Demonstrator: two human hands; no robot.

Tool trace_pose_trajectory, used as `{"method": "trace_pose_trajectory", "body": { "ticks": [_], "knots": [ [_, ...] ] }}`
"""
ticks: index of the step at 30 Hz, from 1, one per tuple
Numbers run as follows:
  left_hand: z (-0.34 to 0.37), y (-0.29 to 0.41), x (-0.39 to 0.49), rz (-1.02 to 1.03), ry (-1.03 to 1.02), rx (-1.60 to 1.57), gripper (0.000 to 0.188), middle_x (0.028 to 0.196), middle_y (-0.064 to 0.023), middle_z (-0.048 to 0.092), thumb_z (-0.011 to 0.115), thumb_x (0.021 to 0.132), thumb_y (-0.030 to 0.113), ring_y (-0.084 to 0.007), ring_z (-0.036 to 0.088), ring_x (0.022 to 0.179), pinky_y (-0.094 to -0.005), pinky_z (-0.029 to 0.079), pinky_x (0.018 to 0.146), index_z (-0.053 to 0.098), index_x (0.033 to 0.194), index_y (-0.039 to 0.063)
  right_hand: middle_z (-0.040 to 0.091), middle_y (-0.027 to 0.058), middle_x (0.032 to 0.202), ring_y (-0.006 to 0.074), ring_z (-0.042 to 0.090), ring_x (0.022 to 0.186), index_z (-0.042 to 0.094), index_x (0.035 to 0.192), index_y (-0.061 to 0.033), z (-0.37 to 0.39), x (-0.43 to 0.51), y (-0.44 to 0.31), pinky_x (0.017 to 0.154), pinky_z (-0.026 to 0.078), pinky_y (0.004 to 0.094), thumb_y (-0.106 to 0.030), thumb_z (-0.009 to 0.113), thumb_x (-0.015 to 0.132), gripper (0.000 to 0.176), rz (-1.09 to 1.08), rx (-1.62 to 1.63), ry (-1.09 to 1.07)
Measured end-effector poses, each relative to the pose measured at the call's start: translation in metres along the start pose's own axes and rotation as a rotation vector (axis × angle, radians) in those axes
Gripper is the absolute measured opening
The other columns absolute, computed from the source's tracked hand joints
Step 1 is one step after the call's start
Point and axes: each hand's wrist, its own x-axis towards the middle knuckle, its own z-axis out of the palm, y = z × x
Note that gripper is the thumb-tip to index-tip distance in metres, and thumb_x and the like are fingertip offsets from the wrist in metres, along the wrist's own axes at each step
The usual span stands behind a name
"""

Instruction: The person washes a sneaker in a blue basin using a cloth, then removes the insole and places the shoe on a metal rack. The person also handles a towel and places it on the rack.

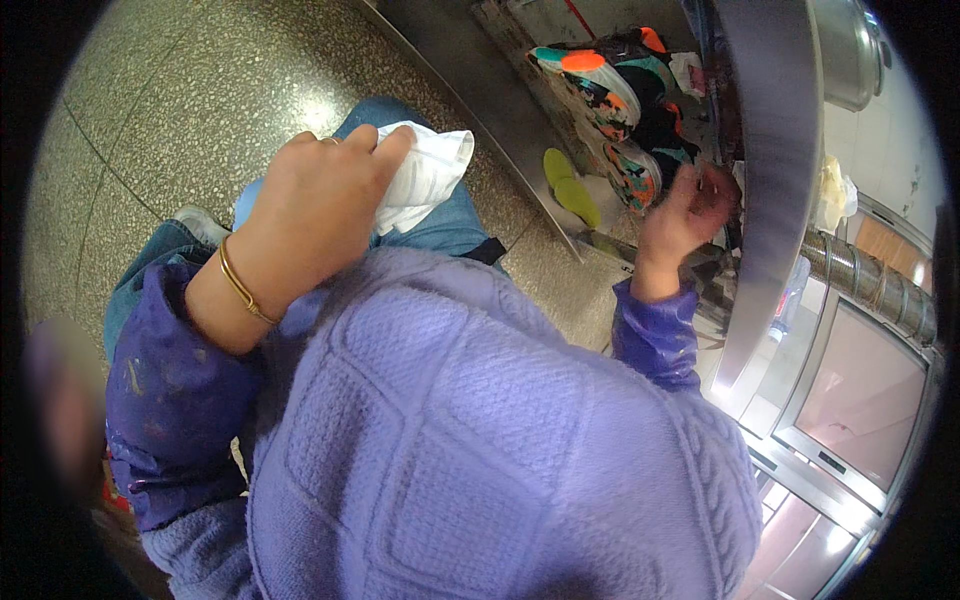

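My left hand (pixel 322 195), with a gold-coloured bracelet at the wrist, pinches a folded white striped cloth (pixel 431 169) over my jeans. On the right, my right hand (pixel 679 221) is raised beside the curved metal edge of a workbench or table. Its fingers are curled and partly in shadow, so whether they hold anything cannot be made out. Just beyond that hand, colourful sports shoes (pixel 600 101) in white, black, orange and teal lie on a low surface. A pair of yellow-green insoles (pixel 568 187) lies to the left of my right hand.
A metal panel edge (pixel 480 112) runs diagonally between my legs and the shoes. The curved metal edge (pixel 780 180) stands close to my right hand. Beyond it are a ribbed metal duct (pixel 870 281), a plastic bottle (pixel 790 300) and a large metal pot (pixel 847 56). Speckled floor (pixel 172 112) extends on the left.
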Motion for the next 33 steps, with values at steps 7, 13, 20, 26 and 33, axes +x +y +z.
{"method": "trace_pose_trajectory", "body": {
  "ticks": [7, 13, 20, 26, 33],
  "knots": [
    [-0.002, 0.001, 0.002, 0.000, -0.009, 0.014, 0.064, 0.095, -0.0105, 0.061, 0.071, 0.070, 0.007, -0.0325, 0.063, 0.082, -0.0413, 0.049, 0.075, 0.050, 0.130, 0.010, 0.055, 0.0083, 0.117, 0.0190, 0.050, 0.110, 0.050, 0.116, -0.0026, -0.006, -0.010, 0.004, 0.097, 0.038, 0.0313, 0.000, 0.055, 0.089, 0.028, 0.368, 0.532, 0.164],
    [0.002, -0.002, 0.001, -0.007, -0.010, 0.024, 0.064, 0.095, -0.0099, 0.061, 0.070, 0.070, 0.007, -0.0320, 0.063, 0.081, -0.0409, 0.049, 0.075, 0.050, 0.130, 0.011, 0.054, 0.0064, 0.123, 0.0193, 0.046, 0.118, 0.053, 0.121, -0.0061, -0.018, 0.009, 0.020, 0.099, 0.038, 0.0365, -0.004, 0.055, 0.091, 0.030, 0.664, 0.785, 0.260],
    [-0.001, 0.000, -0.001, -0.001, 0.008, 0.039, 0.063, 0.094, -0.0093, 0.061, 0.070, 0.069, 0.007, -0.0310, 0.063, 0.081, -0.0405, 0.049, 0.075, 0.051, 0.129, 0.011, 0.060, 0.0063, 0.109, 0.0211, 0.054, 0.104, 0.058, 0.111, -0.0066, -0.019, 0.029, 0.036, 0.096, 0.043, 0.0352, -0.008, 0.054, 0.092, 0.019, 0.639, 0.739, 0.144],
    [0.008, -0.003, -0.003, 0.092, 0.195, 0.097, 0.039, 0.080, -0.0057, 0.062, 0.060, 0.077, 0.008, -0.0235, 0.065, 0.065, -0.0339, 0.051, 0.064, 0.057, 0.116, 0.010, 0.051, 0.0093, 0.130, 0.0226, 0.050, 0.116, 0.047, 0.128, -0.0058, 0.017, 0.021, 0.011, 0.100, 0.040, 0.0334, 0.005, 0.054, 0.088, 0.042, 0.443, 0.674, 0.106],
    [0.000, -0.001, -0.002, 0.007, 0.004, 0.006, 0.064, 0.095, -0.0090, 0.061, 0.071, 0.069, 0.008, -0.0306, 0.063, 0.080, -0.0393, 0.048, 0.074, 0.051, 0.129, 0.011, 0.049, 0.0111, 0.128, 0.0225, 0.049, 0.116, 0.040, 0.133, -0.0065, 0.033, 0.025, 0.000, 0.100, 0.039, 0.0341, 0.007, 0.053, 0.085, 0.052, 0.389, 0.646, 0.055]
  ]
}}
